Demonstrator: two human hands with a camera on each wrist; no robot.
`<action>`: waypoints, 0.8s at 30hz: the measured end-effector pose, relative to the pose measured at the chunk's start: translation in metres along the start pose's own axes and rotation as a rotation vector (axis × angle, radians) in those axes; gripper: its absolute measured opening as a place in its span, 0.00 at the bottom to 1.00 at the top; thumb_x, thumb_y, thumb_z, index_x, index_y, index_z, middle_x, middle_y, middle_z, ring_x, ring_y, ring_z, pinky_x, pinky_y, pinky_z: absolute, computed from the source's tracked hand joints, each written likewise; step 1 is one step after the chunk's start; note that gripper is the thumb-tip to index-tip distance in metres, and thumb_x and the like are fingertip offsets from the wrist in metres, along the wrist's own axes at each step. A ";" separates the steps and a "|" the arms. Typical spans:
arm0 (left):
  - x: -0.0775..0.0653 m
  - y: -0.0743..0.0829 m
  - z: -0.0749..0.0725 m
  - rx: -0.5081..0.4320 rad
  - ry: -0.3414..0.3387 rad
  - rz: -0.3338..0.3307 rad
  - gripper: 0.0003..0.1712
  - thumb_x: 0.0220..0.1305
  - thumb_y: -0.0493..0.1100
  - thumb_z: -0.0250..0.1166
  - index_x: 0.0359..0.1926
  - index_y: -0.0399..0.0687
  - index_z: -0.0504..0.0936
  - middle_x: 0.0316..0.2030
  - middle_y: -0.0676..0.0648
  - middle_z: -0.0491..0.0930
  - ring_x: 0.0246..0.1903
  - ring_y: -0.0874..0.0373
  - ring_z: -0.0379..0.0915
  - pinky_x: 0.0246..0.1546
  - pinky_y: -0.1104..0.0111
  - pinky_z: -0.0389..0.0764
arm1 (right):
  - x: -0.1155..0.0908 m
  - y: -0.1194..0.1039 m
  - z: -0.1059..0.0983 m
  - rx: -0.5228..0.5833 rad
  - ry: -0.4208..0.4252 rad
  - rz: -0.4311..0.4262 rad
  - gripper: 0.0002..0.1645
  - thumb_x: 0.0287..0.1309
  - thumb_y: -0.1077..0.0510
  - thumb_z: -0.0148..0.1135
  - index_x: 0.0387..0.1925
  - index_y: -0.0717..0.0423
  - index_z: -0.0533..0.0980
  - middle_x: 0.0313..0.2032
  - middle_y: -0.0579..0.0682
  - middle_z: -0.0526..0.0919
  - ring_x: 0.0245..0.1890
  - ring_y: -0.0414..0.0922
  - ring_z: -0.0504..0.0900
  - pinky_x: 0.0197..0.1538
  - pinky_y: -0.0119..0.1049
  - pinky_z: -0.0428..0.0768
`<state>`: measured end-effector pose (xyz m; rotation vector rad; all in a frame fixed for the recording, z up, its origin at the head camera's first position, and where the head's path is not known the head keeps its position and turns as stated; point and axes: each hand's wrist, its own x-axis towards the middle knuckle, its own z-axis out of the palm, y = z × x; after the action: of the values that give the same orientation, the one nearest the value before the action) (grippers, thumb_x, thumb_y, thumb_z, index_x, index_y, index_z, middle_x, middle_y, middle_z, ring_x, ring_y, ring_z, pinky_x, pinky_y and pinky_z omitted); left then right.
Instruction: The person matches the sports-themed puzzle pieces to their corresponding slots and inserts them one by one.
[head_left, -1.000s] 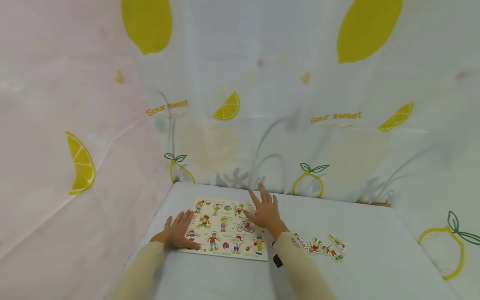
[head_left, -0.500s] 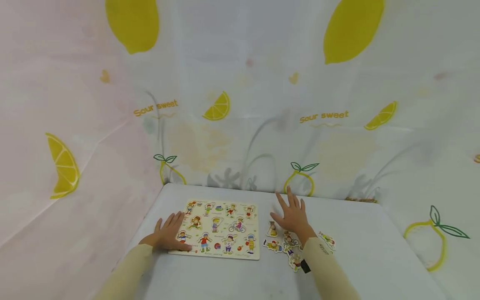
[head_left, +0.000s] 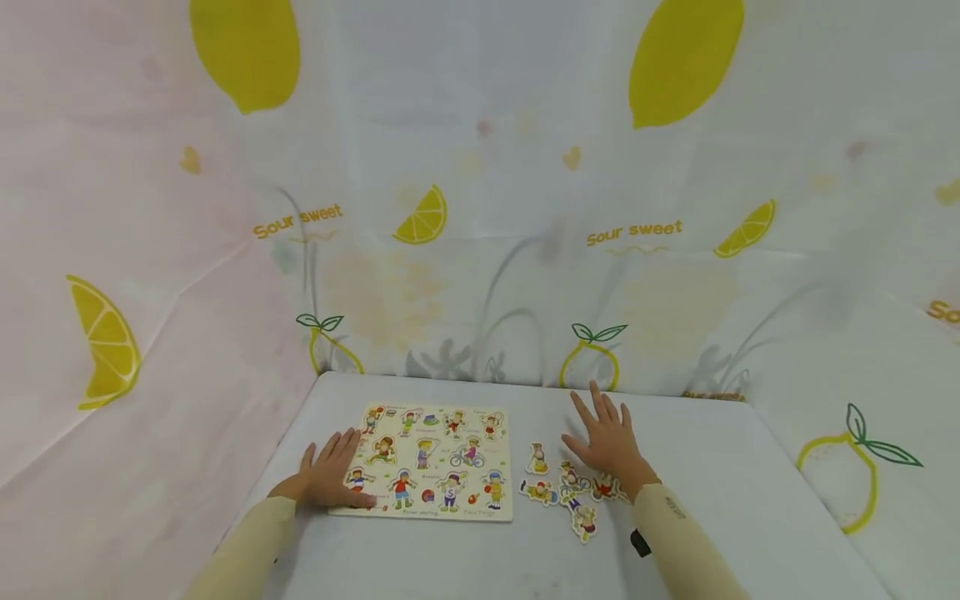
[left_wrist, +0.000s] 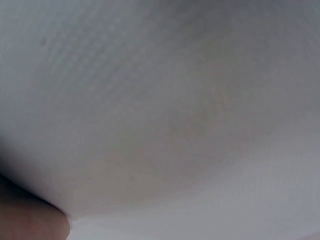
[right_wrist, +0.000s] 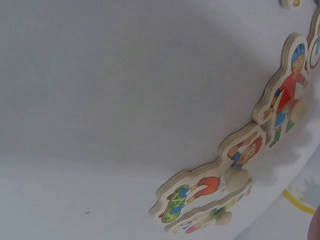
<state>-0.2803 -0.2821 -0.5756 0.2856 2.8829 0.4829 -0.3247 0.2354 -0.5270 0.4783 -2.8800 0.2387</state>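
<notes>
A cream wooden puzzle board (head_left: 498, 457) printed with children playing sports lies on the table in the head view. My left hand (head_left: 326, 477) rests spread on its left edge, covering part of that side. To the right of the board my right hand (head_left: 611, 442), fingers spread and holding nothing, is over the table just beyond a loose group of puzzle pieces (head_left: 583, 521). The right wrist view shows a skateboarder piece (right_wrist: 206, 185) and a piece with a helmeted child in red (right_wrist: 287, 97), both with wooden knobs. My right sleeve hides some pieces.
The white table (head_left: 420, 558) stands against lemon-printed curtains (head_left: 465, 275) at its back and left. Its plain surface fills most of the left wrist view, where a bit of skin (left_wrist: 32, 222) shows at the lower left.
My right hand has moved right, from above the board to beyond the loose pieces, uncovering the board's right side. My left hand stays on the left edge. The head view has shifted right.
</notes>
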 end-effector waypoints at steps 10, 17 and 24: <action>0.000 0.002 -0.002 -0.016 0.015 0.020 0.84 0.34 0.84 0.67 0.77 0.34 0.42 0.77 0.32 0.42 0.76 0.33 0.33 0.67 0.32 0.28 | -0.022 0.026 0.001 0.026 0.001 0.044 0.48 0.63 0.32 0.54 0.77 0.47 0.53 0.77 0.64 0.41 0.73 0.66 0.53 0.69 0.72 0.48; -0.002 0.000 -0.002 -0.028 0.018 0.016 0.83 0.35 0.83 0.68 0.77 0.33 0.43 0.77 0.31 0.42 0.75 0.32 0.33 0.67 0.32 0.28 | -0.045 0.033 0.002 0.032 0.008 0.016 0.47 0.63 0.35 0.58 0.75 0.51 0.57 0.76 0.69 0.43 0.69 0.68 0.59 0.65 0.72 0.57; -0.006 0.002 -0.007 -0.047 0.007 0.024 0.83 0.37 0.82 0.68 0.76 0.32 0.42 0.77 0.30 0.40 0.75 0.31 0.32 0.66 0.32 0.26 | -0.054 0.029 0.006 0.077 0.007 0.024 0.46 0.63 0.38 0.59 0.75 0.52 0.57 0.75 0.69 0.47 0.70 0.68 0.61 0.64 0.69 0.63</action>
<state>-0.2760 -0.2839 -0.5675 0.3117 2.8732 0.5553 -0.2856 0.2781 -0.5490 0.4552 -2.8796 0.3557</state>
